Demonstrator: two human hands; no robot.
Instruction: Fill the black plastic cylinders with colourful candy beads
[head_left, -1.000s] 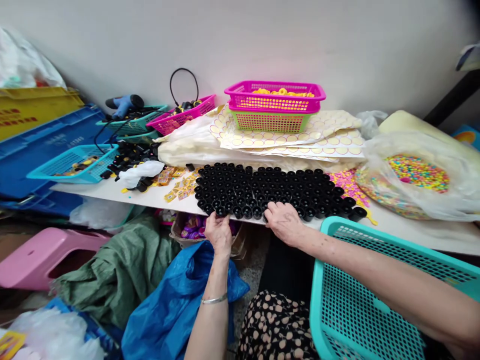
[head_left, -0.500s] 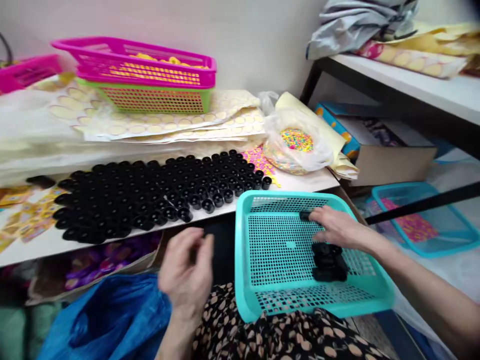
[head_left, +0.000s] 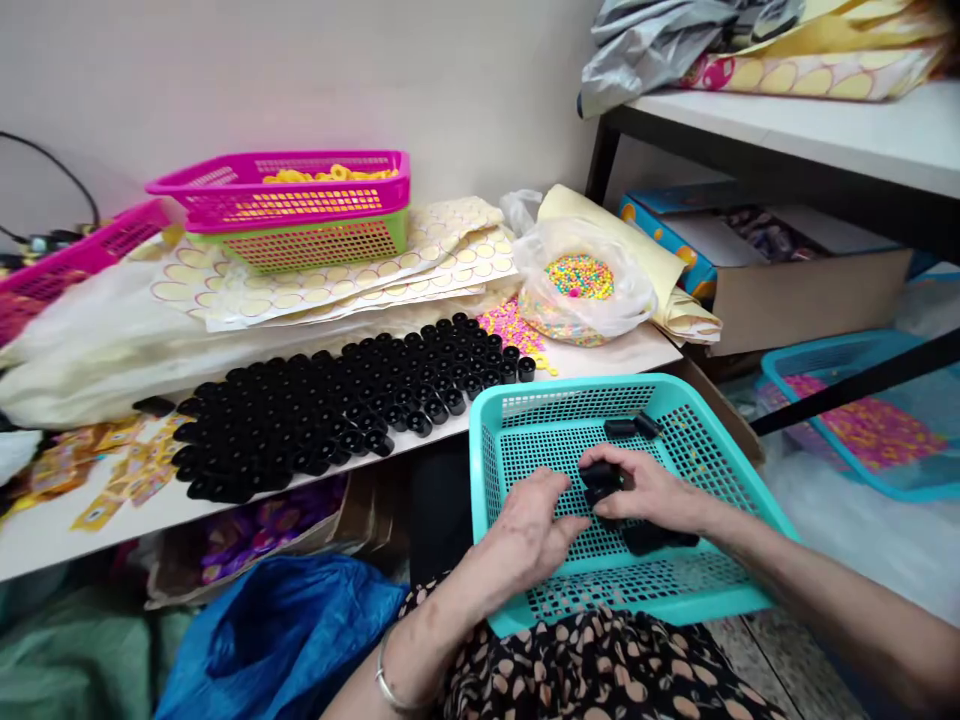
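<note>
In the teal plastic mesh basket my right hand pinches a small black plastic cap; my left hand rests half-open, empty, just beside it.

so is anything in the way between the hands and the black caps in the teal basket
Nothing visible. Both hands are inside the teal basket: the right hand grips the black caps, and the left hand touches them from the other side. Spare caps lie loose by the far wall.

Left hand and right hand lie among loose caps in the lap basket; standing caps fill the table behind it, left of the bead bag.
</note>
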